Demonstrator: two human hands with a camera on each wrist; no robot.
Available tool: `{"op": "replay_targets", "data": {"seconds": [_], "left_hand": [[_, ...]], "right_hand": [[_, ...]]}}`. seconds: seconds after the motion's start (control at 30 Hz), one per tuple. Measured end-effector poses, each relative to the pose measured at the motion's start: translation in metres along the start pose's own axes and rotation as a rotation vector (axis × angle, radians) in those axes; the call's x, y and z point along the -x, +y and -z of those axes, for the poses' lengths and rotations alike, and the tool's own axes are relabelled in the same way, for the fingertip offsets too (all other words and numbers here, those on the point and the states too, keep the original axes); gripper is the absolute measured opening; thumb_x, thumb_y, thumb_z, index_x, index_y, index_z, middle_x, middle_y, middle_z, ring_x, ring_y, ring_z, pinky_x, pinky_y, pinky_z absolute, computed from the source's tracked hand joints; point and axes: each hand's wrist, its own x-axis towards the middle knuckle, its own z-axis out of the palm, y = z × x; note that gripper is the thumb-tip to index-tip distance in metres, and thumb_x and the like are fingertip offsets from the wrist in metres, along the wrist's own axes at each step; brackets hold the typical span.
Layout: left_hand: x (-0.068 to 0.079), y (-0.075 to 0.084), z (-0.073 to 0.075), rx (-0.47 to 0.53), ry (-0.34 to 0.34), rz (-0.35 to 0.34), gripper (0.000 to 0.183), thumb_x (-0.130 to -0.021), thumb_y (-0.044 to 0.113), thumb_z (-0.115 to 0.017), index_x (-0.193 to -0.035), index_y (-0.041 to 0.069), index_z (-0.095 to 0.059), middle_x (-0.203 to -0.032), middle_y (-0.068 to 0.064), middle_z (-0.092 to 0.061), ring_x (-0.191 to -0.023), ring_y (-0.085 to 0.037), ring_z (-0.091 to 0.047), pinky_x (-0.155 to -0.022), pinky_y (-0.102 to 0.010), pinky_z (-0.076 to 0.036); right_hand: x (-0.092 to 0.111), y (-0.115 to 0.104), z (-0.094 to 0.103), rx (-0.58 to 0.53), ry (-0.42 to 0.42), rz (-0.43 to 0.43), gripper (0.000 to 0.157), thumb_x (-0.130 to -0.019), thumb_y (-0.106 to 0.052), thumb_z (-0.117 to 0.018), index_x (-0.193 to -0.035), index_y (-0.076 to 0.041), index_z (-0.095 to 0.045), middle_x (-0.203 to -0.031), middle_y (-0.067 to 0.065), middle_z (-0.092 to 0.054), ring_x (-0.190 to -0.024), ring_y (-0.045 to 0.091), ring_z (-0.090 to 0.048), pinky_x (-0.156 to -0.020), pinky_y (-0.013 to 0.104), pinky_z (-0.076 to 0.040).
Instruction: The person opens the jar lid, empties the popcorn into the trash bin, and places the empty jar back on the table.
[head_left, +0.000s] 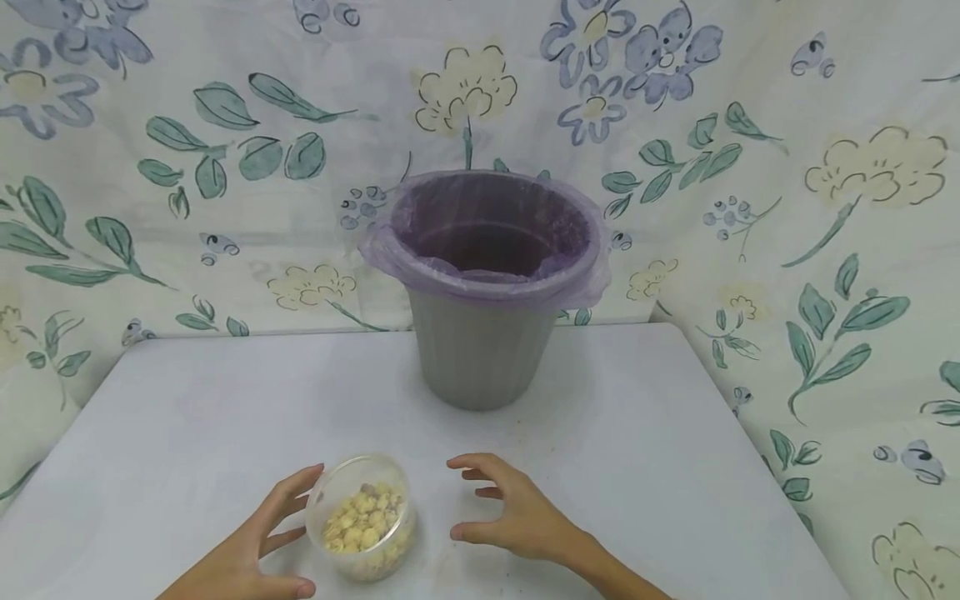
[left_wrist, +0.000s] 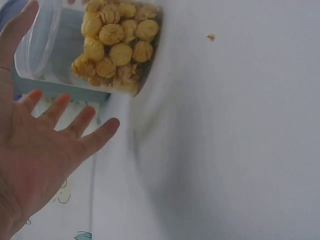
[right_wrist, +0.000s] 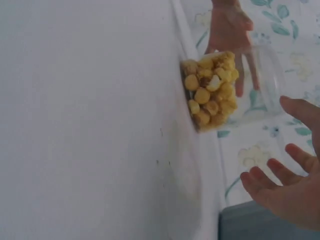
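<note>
A clear round plastic tub (head_left: 365, 518), partly filled with yellow popcorn (head_left: 367, 521), stands without a lid on the white table. My left hand (head_left: 262, 537) curves beside its left side, fingers spread and thumb apart, holding nothing. The left wrist view shows the same tub (left_wrist: 42, 42) past the spread fingers (left_wrist: 82, 122). To the right of the tub, with a gap between, my right hand (head_left: 513, 512) hovers with fingers loosely bent toward it and nothing in them. In the right wrist view the tub (right_wrist: 265, 85) lies beyond the thumb and fingertips.
At the table's back stands a grey bin (head_left: 483, 350) lined with a purple bag (head_left: 495, 287) folded over its rim. Floral cloth (head_left: 315, 217) hangs behind and at both sides. Small crumbs (left_wrist: 211, 37) dot the white table (head_left: 262, 400).
</note>
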Motion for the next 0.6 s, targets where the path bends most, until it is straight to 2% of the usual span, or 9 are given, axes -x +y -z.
{"op": "replay_targets", "data": {"seconds": [0.1, 0.2, 0.3, 0.4, 0.47, 0.6], "left_hand": [[0.0, -0.004, -0.005, 0.028, 0.006, 0.04, 0.098, -0.086, 0.009, -0.076, -0.16, 0.019, -0.012, -0.155, 0.007, -0.021, -0.127, 0.009, -0.034, -0.088, -0.038, -0.054], [-0.001, -0.007, -0.01, 0.047, 0.023, 0.032, 0.097, -0.084, 0.006, -0.077, -0.158, 0.019, -0.016, -0.151, 0.016, -0.027, -0.125, 0.007, -0.037, -0.088, -0.035, -0.053], [-0.002, -0.008, -0.015, 0.069, 0.041, 0.052, 0.094, -0.085, 0.004, -0.076, -0.156, 0.017, -0.018, -0.146, 0.024, -0.029, -0.124, 0.008, -0.038, -0.088, -0.031, -0.052], [-0.003, -0.007, -0.02, 0.087, 0.065, 0.094, 0.091, -0.086, 0.003, -0.076, -0.155, 0.013, -0.018, -0.144, 0.026, -0.029, -0.122, 0.011, -0.037, -0.088, -0.03, -0.052], [-0.003, -0.005, -0.022, 0.084, 0.087, 0.097, 0.09, -0.085, 0.003, -0.076, -0.154, 0.011, -0.019, -0.143, 0.024, -0.031, -0.122, 0.011, -0.037, -0.088, -0.034, -0.053], [-0.005, -0.001, -0.025, 0.09, 0.141, 0.08, 0.085, -0.084, 0.003, -0.078, -0.151, 0.01, -0.026, -0.141, 0.023, -0.036, -0.12, 0.01, -0.039, -0.088, -0.056, -0.051]], "right_hand": [[-0.004, 0.001, -0.01, -0.028, -0.018, -0.012, 0.066, -0.085, -0.022, -0.082, -0.142, -0.013, -0.051, -0.143, 0.0, -0.051, -0.131, 0.029, -0.049, -0.104, 0.032, -0.043], [-0.007, 0.001, -0.018, -0.046, -0.027, -0.018, 0.066, -0.085, -0.02, -0.082, -0.143, -0.013, -0.05, -0.144, 0.005, -0.051, -0.131, 0.027, -0.05, -0.103, 0.031, -0.044], [-0.011, 0.0, -0.026, -0.059, -0.037, -0.024, 0.068, -0.084, -0.018, -0.083, -0.143, -0.013, -0.049, -0.145, 0.008, -0.05, -0.13, 0.025, -0.051, -0.102, 0.03, -0.045], [-0.014, 0.0, -0.032, -0.068, -0.047, -0.022, 0.068, -0.084, -0.016, -0.083, -0.143, -0.015, -0.049, -0.145, 0.006, -0.05, -0.13, 0.024, -0.051, -0.101, 0.029, -0.045], [-0.015, 0.0, -0.036, -0.074, -0.051, -0.013, 0.068, -0.084, -0.015, -0.083, -0.142, -0.017, -0.049, -0.144, 0.003, -0.051, -0.129, 0.024, -0.052, -0.1, 0.028, -0.045], [-0.017, 0.0, -0.042, -0.079, -0.057, 0.007, 0.068, -0.084, -0.014, -0.083, -0.141, -0.02, -0.047, -0.143, 0.0, -0.05, -0.127, 0.019, -0.053, -0.098, 0.029, -0.047]]}}
